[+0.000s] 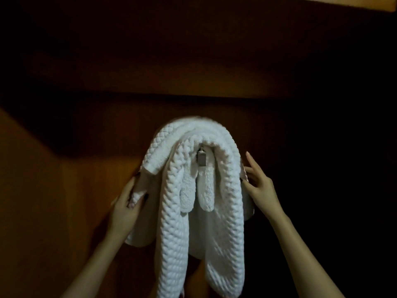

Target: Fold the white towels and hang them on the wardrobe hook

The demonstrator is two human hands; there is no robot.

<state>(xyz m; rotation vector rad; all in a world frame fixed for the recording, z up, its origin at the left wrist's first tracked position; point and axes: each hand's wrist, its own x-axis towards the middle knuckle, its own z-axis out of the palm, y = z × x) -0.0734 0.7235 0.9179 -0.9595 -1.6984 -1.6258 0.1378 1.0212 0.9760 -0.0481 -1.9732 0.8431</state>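
Observation:
White textured towels [193, 190] hang draped in layers over a metal wardrobe hook [201, 159], whose tip pokes out at the middle under the folds. My left hand [126, 203] grips the towels' left hanging edge, thumb and fingers curled round the cloth. My right hand [256, 183] is at the right side of the bundle, fingers fairly straight and touching the cloth's edge, one finger pointing up.
Dark brown wooden wardrobe panel [86, 179] lies behind the towels, with a horizontal ledge [193, 95] above the hook. A lighter wooden edge [365, 3] shows at the top right. The right side is in deep shadow.

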